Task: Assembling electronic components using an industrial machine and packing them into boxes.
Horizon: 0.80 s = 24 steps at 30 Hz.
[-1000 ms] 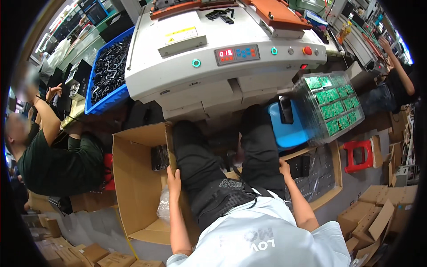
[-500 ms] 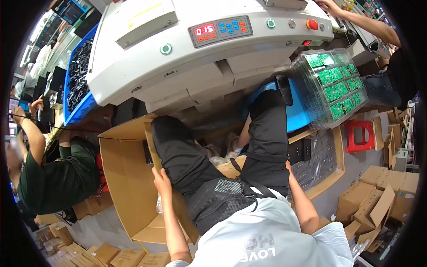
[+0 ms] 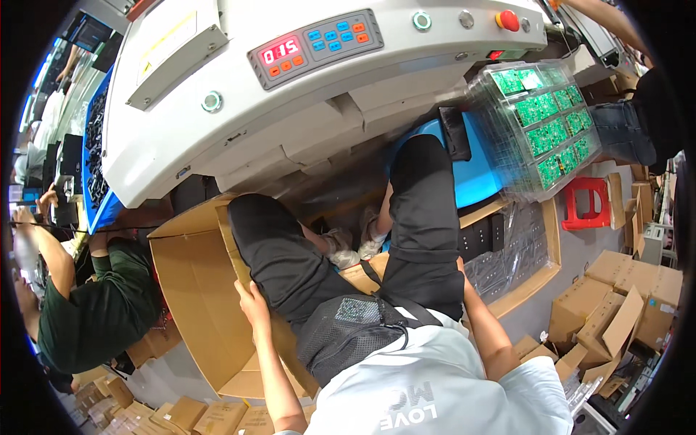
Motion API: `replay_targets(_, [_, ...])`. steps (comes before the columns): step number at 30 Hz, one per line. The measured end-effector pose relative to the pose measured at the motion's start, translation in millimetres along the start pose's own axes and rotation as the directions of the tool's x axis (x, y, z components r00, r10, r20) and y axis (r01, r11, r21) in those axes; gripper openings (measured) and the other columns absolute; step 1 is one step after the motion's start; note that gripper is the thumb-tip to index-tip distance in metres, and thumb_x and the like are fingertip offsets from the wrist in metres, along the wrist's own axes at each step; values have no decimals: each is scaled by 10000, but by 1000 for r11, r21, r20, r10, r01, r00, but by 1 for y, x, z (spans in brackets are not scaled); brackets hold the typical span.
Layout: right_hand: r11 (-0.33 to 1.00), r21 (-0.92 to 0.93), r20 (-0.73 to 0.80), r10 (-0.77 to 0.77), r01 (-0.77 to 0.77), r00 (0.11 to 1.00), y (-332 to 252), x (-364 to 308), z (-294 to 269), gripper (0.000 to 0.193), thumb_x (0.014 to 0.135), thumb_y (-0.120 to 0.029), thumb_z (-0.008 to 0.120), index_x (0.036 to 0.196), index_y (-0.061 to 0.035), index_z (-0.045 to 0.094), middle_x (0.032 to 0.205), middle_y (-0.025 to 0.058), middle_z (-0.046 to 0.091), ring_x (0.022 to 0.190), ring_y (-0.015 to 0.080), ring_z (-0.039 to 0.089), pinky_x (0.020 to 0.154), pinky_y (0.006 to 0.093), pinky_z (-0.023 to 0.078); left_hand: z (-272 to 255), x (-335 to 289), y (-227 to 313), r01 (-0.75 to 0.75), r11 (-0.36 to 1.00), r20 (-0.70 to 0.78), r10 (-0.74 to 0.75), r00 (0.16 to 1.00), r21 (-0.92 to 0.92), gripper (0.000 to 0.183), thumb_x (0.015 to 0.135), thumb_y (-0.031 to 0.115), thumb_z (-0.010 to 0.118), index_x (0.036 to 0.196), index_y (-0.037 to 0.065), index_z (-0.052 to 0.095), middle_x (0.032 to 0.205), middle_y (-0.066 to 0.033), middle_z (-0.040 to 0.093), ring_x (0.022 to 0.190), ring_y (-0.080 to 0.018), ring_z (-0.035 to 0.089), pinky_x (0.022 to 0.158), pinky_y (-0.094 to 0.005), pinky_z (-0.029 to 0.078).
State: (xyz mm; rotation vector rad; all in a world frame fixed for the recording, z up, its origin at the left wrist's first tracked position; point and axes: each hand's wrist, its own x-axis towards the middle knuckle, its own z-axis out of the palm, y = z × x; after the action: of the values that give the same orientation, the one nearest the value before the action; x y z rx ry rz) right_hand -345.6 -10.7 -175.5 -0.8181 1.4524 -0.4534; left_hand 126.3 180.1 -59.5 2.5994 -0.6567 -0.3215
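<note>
My left hand (image 3: 252, 304) grips the near wall of a large open cardboard box (image 3: 190, 279) on my left, beside my left thigh. Some of its fingers are hidden behind the board. My right hand (image 3: 462, 270) is low beside my right thigh, its fingers mostly out of sight behind the leg. Close to it is another open cardboard box (image 3: 549, 239), holding black parts (image 3: 484, 238) and clear plastic trays (image 3: 523, 243). A black mesh pouch (image 3: 355, 333) lies on my lap.
Ahead stands a white machine (image 3: 239, 148) with a control panel (image 3: 315, 47). Clear trays of green circuit boards (image 3: 544, 127) rest near a blue surface (image 3: 478, 170). A red stool (image 3: 586, 203) and stacked cartons (image 3: 609, 304) are at right. A co-worker (image 3: 94, 304) sits at left.
The view has turned slightly, so the machine appears farther left and higher. My feet show more between my knees. Both hands stay beside the boxes.
</note>
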Motion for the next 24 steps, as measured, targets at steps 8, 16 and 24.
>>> replay_targets(8, [871,-436,-27,-264,226,964,1,0,7,396,818,-250,619,1133,-16,570,1098,185,635,1019,244,605,869,338,460,11,-8,11,-79,996,-6,80,997,51,415,957,220,478,1288,-7,371,953,-309,614,879,-459,595,727,-476,471])
replay_targets(16, [842,-508,-43,-235,181,971,-4,7,10,375,800,-284,644,1083,-42,602,982,188,664,957,297,640,809,344,482,12,-11,28,-136,988,-11,137,991,69,329,948,193,475,1214,22,384,928,-308,609,847,-486,578,702,-524,450])
replay_targets(24, [951,-146,39,-272,274,962,-66,30,4,181,914,-136,569,1021,2,616,842,61,667,720,91,614,633,222,475,15,0,14,-37,999,29,38,999,-16,405,950,232,474,1275,1,401,1112,-303,567,1025,-448,544,834,-481,443])
